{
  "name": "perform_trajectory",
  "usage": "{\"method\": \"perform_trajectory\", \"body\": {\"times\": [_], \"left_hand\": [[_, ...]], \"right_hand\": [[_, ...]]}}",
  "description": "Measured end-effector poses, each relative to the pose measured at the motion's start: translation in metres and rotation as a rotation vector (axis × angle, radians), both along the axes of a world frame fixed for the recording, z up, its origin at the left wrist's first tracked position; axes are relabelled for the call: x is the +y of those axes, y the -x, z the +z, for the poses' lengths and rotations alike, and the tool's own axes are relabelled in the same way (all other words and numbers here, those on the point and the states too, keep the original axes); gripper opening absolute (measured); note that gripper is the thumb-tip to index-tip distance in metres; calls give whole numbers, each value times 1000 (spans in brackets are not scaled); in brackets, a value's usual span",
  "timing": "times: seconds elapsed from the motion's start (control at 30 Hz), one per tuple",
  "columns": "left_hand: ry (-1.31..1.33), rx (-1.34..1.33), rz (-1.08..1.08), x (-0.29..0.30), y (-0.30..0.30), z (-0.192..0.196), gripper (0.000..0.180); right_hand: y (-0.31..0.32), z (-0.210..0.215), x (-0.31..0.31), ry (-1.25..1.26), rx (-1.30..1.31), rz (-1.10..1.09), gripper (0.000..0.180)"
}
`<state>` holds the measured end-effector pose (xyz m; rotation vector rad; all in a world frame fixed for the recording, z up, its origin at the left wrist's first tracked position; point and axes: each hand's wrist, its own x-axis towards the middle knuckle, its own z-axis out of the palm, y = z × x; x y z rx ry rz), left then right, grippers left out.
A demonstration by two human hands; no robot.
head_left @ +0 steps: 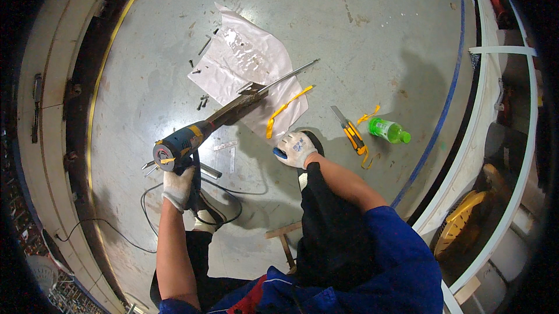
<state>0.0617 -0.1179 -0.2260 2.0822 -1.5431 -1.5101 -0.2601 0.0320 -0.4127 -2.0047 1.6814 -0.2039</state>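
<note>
The left hand (179,187) grips a dark-blue, cylindrical, metal-shafted power tool (183,141) underneath; probably heavy and stiff, best supported ahead of that hand; the right hand (296,148) curls, contents unclear.

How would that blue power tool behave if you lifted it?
The blue power tool would probably feel heaviest toward its thick body, where the left hand grips it. It should stay stiff rather than sag, since the long silver rod looks straight and metallic.
</note>
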Motion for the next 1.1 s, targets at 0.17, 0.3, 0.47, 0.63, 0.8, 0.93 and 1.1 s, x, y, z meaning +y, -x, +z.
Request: {"method": "perform_trajectory", "body": {"times": [0.17,0.3,0.47,0.63,0.8,0.93,1.1], "left_hand": [[-39,19,18,-2,-7,-4,41],[-20,45,7,-2,-1,-1,41],[-31,45,21,-2,-2,-3,38],[41,8,-116,-5,12,-12,37],[-6,-4,-154,-12,30,-7,44],[136,13,-206,-10,18,-27,39],[99,19,-194,-11,18,-29,37]], "right_hand": [[0,3,-1,-12,-11,-4,32],[0,2,0,-17,-1,-14,33],[0,7,0,-45,14,-3,33],[1,4,0,-3,-21,-5,31],[3,4,1,16,-19,1,30],[0,1,0,6,-19,-8,28],[1,2,1,36,-23,-6,27]]}}
